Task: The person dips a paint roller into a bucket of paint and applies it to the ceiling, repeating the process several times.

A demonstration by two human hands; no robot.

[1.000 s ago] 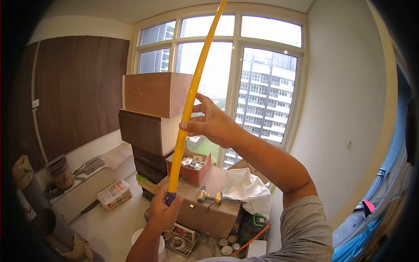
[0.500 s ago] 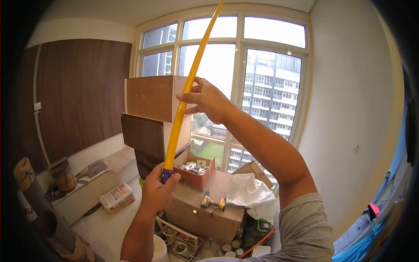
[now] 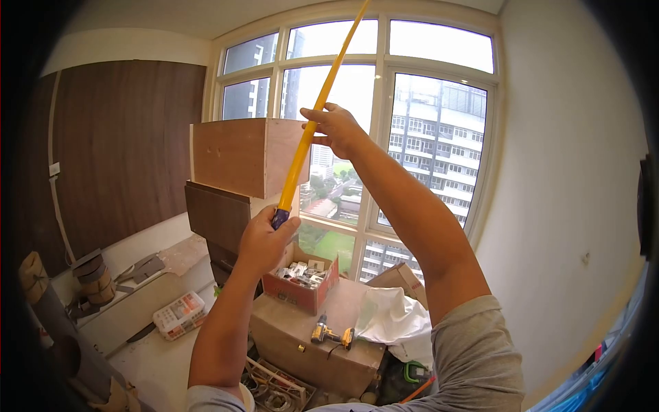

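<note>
Two spots are gripped on the yellow tube (image 3: 296, 168) — blue end (image 3: 279, 220) by left hand (image 3: 263, 242), higher up by right hand (image 3: 336, 127); probably light, springy.

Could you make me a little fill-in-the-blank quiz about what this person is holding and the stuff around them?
The long tube gripped in both hands is ____ in colour.
Of the left hand and the right hand, the one higher up the tube is the ____.
The open box of small parts, which sits on the big cardboard box, is ____ on the outside.
Missing words: yellow; right; red.
</note>
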